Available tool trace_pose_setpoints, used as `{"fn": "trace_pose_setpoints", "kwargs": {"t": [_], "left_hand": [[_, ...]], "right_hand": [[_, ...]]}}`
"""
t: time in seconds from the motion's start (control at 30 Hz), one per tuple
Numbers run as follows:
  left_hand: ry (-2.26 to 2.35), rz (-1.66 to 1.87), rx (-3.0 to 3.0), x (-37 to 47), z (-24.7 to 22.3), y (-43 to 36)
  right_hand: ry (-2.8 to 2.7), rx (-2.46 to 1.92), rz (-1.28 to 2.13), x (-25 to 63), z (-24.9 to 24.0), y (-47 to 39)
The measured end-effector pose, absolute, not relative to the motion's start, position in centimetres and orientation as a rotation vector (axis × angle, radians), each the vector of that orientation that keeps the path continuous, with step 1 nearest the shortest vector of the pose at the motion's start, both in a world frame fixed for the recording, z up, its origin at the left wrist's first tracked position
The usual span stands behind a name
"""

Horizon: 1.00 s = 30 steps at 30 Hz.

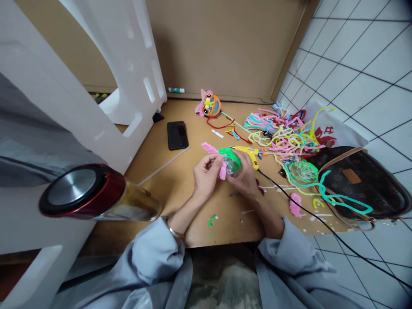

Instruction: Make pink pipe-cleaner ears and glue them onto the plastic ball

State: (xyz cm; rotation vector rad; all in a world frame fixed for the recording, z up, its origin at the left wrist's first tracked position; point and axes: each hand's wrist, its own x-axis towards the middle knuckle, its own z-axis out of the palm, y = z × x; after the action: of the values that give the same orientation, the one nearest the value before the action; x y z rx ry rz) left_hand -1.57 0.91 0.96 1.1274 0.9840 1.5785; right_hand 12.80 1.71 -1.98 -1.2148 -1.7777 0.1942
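Between my hands, above the table, is a clear round ball (231,165) with bright green pipe cleaner around its upper part. My right hand (245,174) wraps its right side. My left hand (207,171) pinches a fuzzy pink pipe-cleaner piece (210,148) against the ball's left side; one end sticks out at upper left, the other hangs below the thumb. Just behind the right fingers lies a yellow glue gun (247,153), its black cord running toward the lower right. The ball's underside is hidden by my hands.
A finished-looking orange-and-pink ball ornament (210,104) sits at the back. Tangled pipe cleaners (283,128), another green-wrapped ball (303,171) and a brown bag (363,180) crowd the right. A black phone (177,135) and a red-lidded bottle (106,193) are on the left.
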Motion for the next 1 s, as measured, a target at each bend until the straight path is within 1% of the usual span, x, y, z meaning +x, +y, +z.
{"fn": "trace_pose_setpoints", "kwargs": {"t": [0.1,0.23,0.4,0.53,0.67,0.87,1.0], "left_hand": [[1.021,1.642,1.136,-1.8,0.8,1.0],[1.005,1.628,1.125,-1.9,0.4,1.4],[0.978,1.640,1.074,-2.0,0.4,1.9],[0.993,1.652,1.032,-2.1,0.7,2.1],[0.997,1.664,0.982,-2.4,1.0,2.2],[0.935,1.641,1.031,-2.6,0.6,2.2],[0.885,1.587,1.067,-2.5,0.6,1.8]], "right_hand": [[-1.834,-1.186,0.208,12.7,-1.9,1.7],[-1.920,-1.180,0.326,13.0,-1.5,1.7],[-1.808,-1.092,0.464,13.7,0.9,1.9],[-1.941,-1.056,0.531,12.8,2.6,3.0],[-1.975,-1.084,0.541,11.7,2.2,3.7],[-1.826,-0.961,0.550,11.6,1.2,3.1],[-1.675,-0.960,0.518,11.4,1.0,2.8]]}}
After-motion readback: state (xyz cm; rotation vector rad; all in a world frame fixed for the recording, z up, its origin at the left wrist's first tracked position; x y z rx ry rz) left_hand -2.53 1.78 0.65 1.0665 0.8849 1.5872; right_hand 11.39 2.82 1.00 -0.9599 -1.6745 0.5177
